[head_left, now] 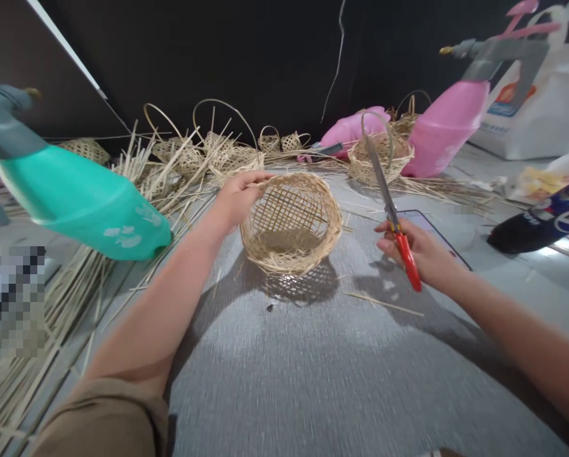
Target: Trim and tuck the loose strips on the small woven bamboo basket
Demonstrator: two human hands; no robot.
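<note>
A small woven bamboo basket [329, 235] is tilted so that its round mouth faces me, with a lattice bottom showing inside. My left hand [239, 198] grips its upper left rim, fingers closed over the edge. To the right of the basket, my right hand [420, 247] is closed around red-handled scissors [408, 261]. Their blades point up and away and look closed together. Under the right hand lies a phone [439, 231], partly covered. One loose bamboo strip [384, 304] rests on the grey table [284, 381] in front.
A teal spray bottle [89, 203] leans at left above a heap of bamboo strips [51, 330]. Several woven baskets line the back, one with a handle [380, 158]. At right are a pink spray bottle [449, 127], a cola bottle [542, 219] and a white bag [542, 120].
</note>
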